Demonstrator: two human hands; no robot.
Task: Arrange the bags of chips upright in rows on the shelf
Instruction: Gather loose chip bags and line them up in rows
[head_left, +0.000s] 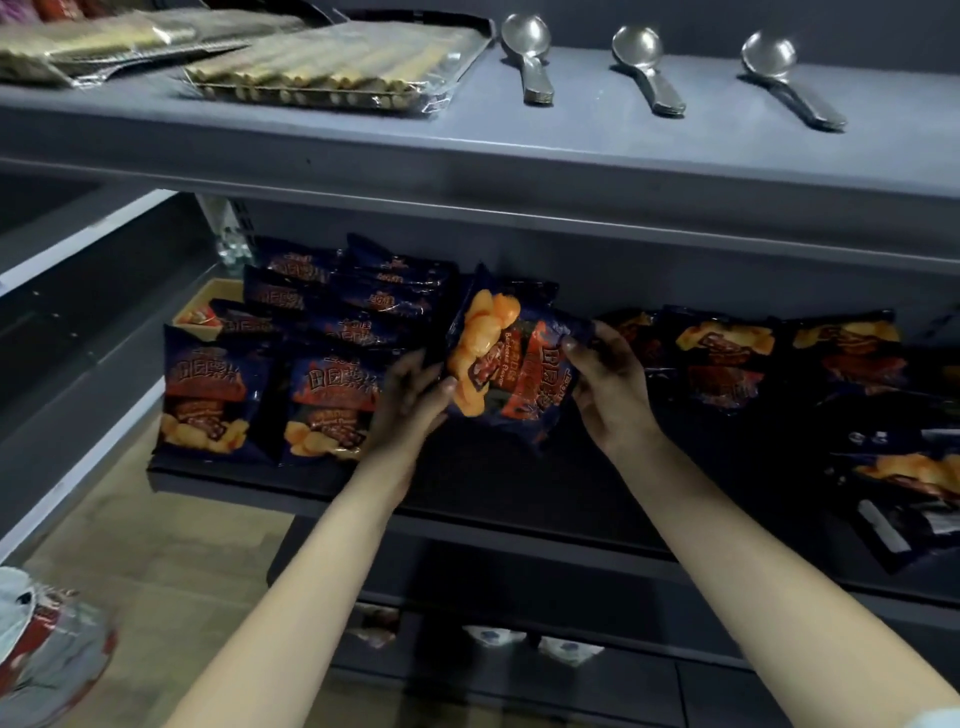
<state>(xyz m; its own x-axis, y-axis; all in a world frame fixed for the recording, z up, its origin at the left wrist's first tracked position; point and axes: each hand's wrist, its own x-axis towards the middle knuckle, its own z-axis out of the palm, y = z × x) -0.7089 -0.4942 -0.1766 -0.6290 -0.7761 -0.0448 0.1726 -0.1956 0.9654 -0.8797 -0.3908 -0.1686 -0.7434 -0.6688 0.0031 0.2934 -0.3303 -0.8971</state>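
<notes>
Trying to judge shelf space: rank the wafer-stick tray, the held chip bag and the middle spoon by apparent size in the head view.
1-2. wafer-stick tray, held chip bag: too close to rank
3. middle spoon

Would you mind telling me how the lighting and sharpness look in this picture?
Head view: the top shelf and spoons are evenly lit; the chip shelf lies in deep shadow, darkening the left hand and right hand holding the bag; the packet bottom left is blurred.

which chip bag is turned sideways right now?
The middle bag, held above the shelf between the left hand and right hand: its print runs sideways. The bags in the left rows stand upright, print level.
</notes>
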